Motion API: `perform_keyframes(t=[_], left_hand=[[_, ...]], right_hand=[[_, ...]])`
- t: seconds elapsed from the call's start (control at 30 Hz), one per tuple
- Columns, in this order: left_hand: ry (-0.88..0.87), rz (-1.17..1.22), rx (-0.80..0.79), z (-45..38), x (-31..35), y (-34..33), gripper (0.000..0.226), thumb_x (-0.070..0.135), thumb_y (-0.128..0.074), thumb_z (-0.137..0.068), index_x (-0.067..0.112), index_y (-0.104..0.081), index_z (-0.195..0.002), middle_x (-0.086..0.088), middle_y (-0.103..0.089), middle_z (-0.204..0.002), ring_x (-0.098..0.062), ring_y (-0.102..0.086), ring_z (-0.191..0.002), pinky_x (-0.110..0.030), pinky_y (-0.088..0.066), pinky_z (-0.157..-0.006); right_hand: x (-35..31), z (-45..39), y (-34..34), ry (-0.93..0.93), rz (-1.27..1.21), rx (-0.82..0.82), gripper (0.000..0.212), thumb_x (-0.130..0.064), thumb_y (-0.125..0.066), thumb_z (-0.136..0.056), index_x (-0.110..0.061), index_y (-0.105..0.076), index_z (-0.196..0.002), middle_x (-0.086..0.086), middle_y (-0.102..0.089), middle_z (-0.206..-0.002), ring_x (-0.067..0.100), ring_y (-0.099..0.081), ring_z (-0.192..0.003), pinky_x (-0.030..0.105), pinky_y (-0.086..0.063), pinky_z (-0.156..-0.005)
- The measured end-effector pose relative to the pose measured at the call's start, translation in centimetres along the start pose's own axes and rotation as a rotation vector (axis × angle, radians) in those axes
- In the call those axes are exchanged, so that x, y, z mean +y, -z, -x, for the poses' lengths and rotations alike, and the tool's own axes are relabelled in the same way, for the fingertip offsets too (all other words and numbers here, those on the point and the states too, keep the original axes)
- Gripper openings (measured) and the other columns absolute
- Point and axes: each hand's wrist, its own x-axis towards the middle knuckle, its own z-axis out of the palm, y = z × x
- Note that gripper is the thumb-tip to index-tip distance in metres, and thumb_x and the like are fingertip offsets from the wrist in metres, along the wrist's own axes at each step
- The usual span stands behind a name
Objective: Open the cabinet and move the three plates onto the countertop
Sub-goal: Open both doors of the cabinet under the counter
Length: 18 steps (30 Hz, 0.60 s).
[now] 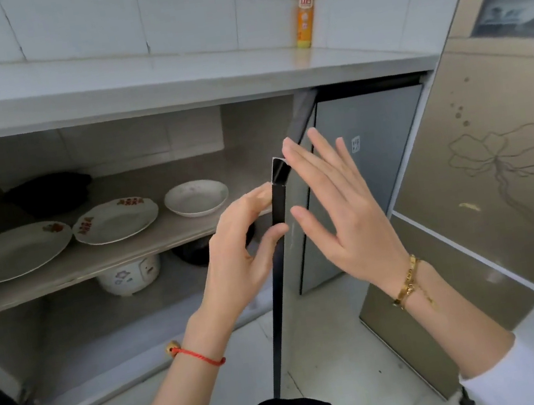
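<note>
The cabinet stands open, its door (277,291) seen edge-on as a dark strip in the middle. On the upper shelf (100,258) lie three white plates in a row: a large plate (13,252) at the left, a red-patterned plate (115,219) in the middle, a smaller deep plate (196,197) at the right. My left hand (241,247) touches the door's edge with thumb and fingertips. My right hand (339,205) is flat, fingers spread, against the door's outer side near its top corner. The countertop (138,89) runs above the cabinet.
A yellow and orange bottle (305,11) stands at the back of the countertop by the tiled wall. A dark bundle (49,193) lies behind the plates. A white rice cooker (129,275) and a dark pot (196,251) sit on the lower level. A gold-toned appliance (493,151) stands to the right.
</note>
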Motion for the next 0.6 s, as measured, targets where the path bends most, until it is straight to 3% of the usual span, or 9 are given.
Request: perform_keyframes(t=[0.1, 0.2, 0.43, 0.6], left_hand=[[-0.04, 0.03, -0.013, 0.0, 1.0, -2.0, 0.041, 0.04, -0.064, -0.091, 0.025, -0.055, -0.128, 0.028, -0.047, -0.14, -0.008, -0.053, -0.129, -0.044, -0.05, -0.099], [-0.101, 0.041, -0.012, -0.3, 2.5, -4.4, 0.043, 0.043, -0.065, -0.089, 0.023, -0.056, -0.126, 0.032, -0.043, -0.14, -0.004, -0.048, -0.132, -0.048, -0.05, -0.099], [-0.122, 0.022, -0.114, -0.7, 4.7, -9.4, 0.048, 0.04, -0.072, -0.085, 0.02, -0.057, -0.126, 0.012, -0.053, -0.141, -0.008, -0.042, -0.138, -0.047, -0.04, -0.108], [-0.19, -0.125, -0.218, -1.2, 5.6, -12.5, 0.051, 0.042, -0.067, -0.088, 0.025, -0.05, -0.133, 0.009, -0.046, -0.148, -0.008, -0.036, -0.142, -0.041, -0.031, -0.115]], right_hand=[[0.6, 1.3, 1.9, -0.044, 0.002, 0.041, 0.056, -0.022, -0.05, -0.1, 0.0, -0.031, -0.148, 0.008, -0.033, -0.156, 0.026, -0.017, -0.15, 0.048, -0.012, -0.123], [1.2, 2.7, 3.8, -0.096, 0.044, 0.074, 0.056, -0.025, -0.051, -0.1, 0.0, -0.032, -0.147, 0.007, -0.036, -0.154, 0.025, -0.018, -0.15, 0.047, -0.012, -0.123], [3.1, 5.2, 7.5, -0.222, 0.162, 0.117, 0.052, -0.028, -0.052, -0.1, -0.003, -0.04, -0.143, 0.005, -0.044, -0.149, 0.022, -0.02, -0.149, 0.047, -0.013, -0.123], [5.2, 6.6, 9.5, -0.317, 0.212, 0.137, 0.045, -0.023, -0.056, -0.098, -0.006, -0.046, -0.138, 0.003, -0.046, -0.147, 0.021, -0.021, -0.149, 0.047, -0.015, -0.123]])
